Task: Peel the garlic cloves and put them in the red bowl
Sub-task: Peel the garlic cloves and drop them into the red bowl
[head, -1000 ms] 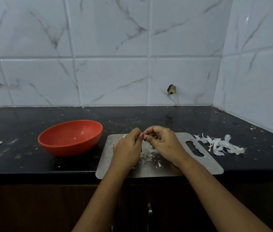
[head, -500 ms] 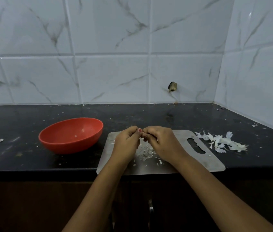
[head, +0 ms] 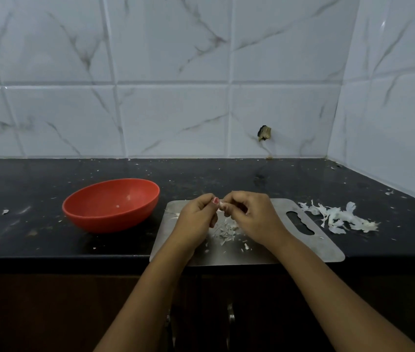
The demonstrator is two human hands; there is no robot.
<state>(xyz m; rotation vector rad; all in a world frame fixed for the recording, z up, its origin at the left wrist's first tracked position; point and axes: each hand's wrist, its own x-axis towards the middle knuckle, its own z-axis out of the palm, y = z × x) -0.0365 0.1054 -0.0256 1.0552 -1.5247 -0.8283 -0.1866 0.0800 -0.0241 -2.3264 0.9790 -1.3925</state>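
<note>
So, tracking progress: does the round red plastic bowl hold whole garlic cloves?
No, the round red bowl shows only tiny pale flecks inside.

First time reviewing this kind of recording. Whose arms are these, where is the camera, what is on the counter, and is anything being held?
No machine: a person works bare-handed. The one camera sits on their head, looking forward and down, so the arms enter from below. The left hand and right hand meet over a steel cutting board, both pinching a small pale garlic clove. Loose peel scraps lie on the board beneath; a bigger peel pile sits on the black counter to its right. The red bowl stands left of the board, only pale specks inside.
</note>
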